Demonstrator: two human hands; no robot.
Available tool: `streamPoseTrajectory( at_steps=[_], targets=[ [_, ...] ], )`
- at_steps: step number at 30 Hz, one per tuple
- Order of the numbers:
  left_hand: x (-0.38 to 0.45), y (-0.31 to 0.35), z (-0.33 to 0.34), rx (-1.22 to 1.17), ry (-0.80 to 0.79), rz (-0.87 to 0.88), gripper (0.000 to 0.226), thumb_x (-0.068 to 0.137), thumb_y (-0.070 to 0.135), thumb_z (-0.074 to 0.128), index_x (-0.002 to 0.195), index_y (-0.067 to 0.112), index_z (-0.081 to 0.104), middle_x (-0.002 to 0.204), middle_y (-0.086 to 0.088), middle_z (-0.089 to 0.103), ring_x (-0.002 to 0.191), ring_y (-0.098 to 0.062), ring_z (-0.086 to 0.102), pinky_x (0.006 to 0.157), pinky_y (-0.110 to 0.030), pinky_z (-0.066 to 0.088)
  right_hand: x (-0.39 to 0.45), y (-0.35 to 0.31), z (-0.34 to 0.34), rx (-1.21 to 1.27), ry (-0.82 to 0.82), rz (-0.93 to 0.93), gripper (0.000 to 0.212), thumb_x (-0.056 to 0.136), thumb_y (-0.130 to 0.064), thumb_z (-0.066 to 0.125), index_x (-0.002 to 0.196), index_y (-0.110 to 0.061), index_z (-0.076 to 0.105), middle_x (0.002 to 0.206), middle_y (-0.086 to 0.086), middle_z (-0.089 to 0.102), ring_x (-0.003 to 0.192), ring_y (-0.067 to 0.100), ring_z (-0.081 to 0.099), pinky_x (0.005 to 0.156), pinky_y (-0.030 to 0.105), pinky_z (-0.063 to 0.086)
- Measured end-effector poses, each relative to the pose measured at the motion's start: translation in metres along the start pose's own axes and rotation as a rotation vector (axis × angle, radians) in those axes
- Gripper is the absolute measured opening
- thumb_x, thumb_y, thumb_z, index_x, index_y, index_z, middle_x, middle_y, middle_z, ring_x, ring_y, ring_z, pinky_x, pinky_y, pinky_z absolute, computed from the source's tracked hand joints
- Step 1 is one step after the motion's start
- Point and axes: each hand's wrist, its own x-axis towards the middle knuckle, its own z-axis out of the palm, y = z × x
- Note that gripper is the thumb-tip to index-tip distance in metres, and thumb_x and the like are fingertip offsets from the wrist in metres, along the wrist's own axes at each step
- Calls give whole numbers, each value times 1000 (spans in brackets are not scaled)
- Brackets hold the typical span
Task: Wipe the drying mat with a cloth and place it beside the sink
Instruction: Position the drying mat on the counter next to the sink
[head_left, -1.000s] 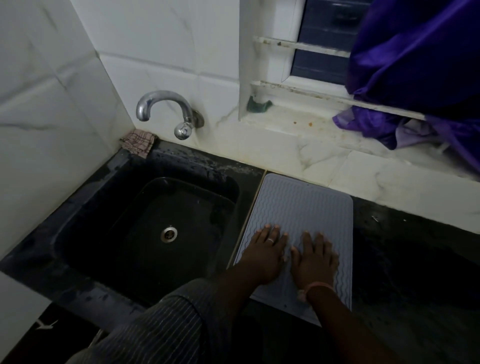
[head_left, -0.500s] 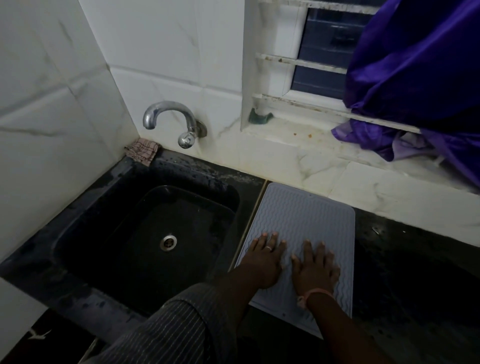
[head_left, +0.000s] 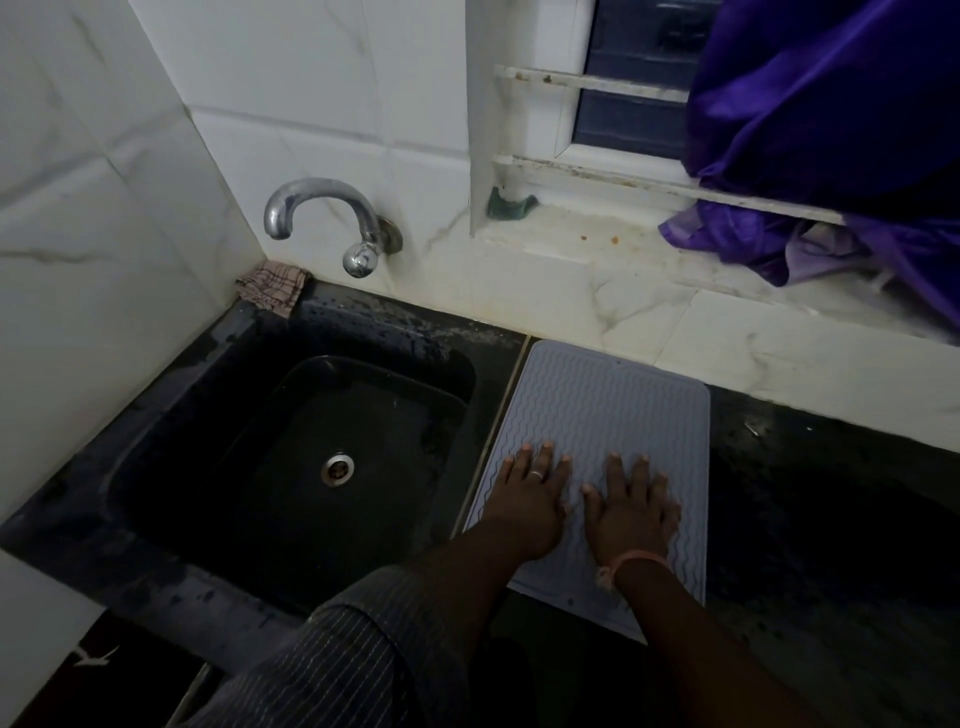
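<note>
**Mat flat beside sink**

Head view: drying mat (head_left: 608, 410) lay on the dark worktop (head_left: 831, 519), just right of the sink (head_left: 291, 467). Left hand (head_left: 530, 499) and right hand (head_left: 631, 512) pressed flat on it, fingers straight. Checked cloth (head_left: 272, 286) sat behind the sink, in the corner.

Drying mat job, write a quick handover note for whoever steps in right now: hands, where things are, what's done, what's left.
Left hand: flat, fingers straight, pressing on the mat.
Right hand: flat, pressing on the mat next to the left.
Grey ribbed silicone drying mat: lies flat on the dark counter, right beside the black sink.
Checked cloth: bunched at the sink's back left corner, under the chrome tap, in neither hand.
Done: mat placed beside the sink.
Left: probably just lifting the hands off; the frame cannot show whether wiping was done.
</note>
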Motion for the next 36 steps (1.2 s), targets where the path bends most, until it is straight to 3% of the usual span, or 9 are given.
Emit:
streamPoseTrajectory(
  at_steps=[11,20,25,32,36],
  targets=[
    [0,-2,-2,-1,-11,0,72,108,46,36,165,26,-3,172,-8,-16,157,-34,-18,123,-44,-14,1,0,-2,-6,-3,-7,68,104,-63,21,163,-36,0,171,6,-11,156,33,-11,124,54,-5],
    [-3,-3,-21,-40,-135,1,74,108,41,44,166,26,0,172,-7,-16,157,-34,-17,125,-46,-8,4,4,-9,-2,-66,-15,71,103,-66,24,162,-36,-1,171,5,-14,156,33,-12,124,53,-7],
    [-23,-7,-29,-54,-183,20,75,107,43,45,166,23,2,172,-12,-11,158,-35,-13,127,-47,-3,4,0,-13,3,-106,-10,72,102,-66,23,163,-37,-4,170,4,-17,156,33,-14,124,53,-7],
    [-42,-22,-26,-14,-206,99,74,105,28,51,165,12,11,171,-21,-3,157,-44,-2,127,-48,7,-3,-11,-31,-99,-146,-3,73,103,-64,25,163,-33,-2,170,4,-15,157,32,-12,124,55,-7],
    [-45,-36,-44,-42,-190,106,71,105,26,49,164,7,14,170,-22,8,157,-39,10,128,-42,13,-27,-53,-47,-38,-105,34,65,106,-55,30,163,-29,13,172,8,-1,157,34,-3,126,53,2]
  ],
)
